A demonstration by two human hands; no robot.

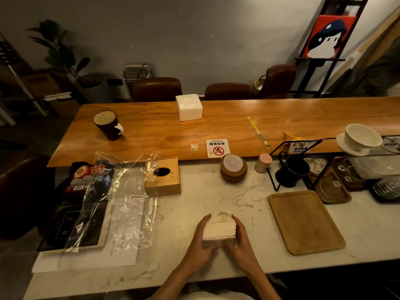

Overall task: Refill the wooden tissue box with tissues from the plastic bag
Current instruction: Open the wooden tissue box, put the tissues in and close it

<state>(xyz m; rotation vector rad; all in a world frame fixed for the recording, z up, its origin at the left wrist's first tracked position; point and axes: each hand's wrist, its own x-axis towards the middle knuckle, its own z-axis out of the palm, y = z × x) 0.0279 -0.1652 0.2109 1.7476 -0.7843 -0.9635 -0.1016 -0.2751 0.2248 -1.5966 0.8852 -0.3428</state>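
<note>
A stack of white tissues (219, 228) rests on the marble counter near the front edge. My left hand (200, 243) grips its left side and my right hand (239, 245) grips its right side. The top sheets fan up at the far end. The wooden tissue box (163, 178) with a dark oval slot on top stands upright farther back and to the left. The clear plastic bag (121, 195) lies flat and crumpled to the left of the box, over papers and a dark menu board. It looks empty.
A wooden tray (304, 221) lies to the right. Behind it are a black wire rack (279, 167) with a black mug, stacked wooden coasters (233, 168), a pink-lidded jar (263, 163) and glassware. On the raised wooden table are a white tissue pack (188, 107) and a dark mug (108, 124).
</note>
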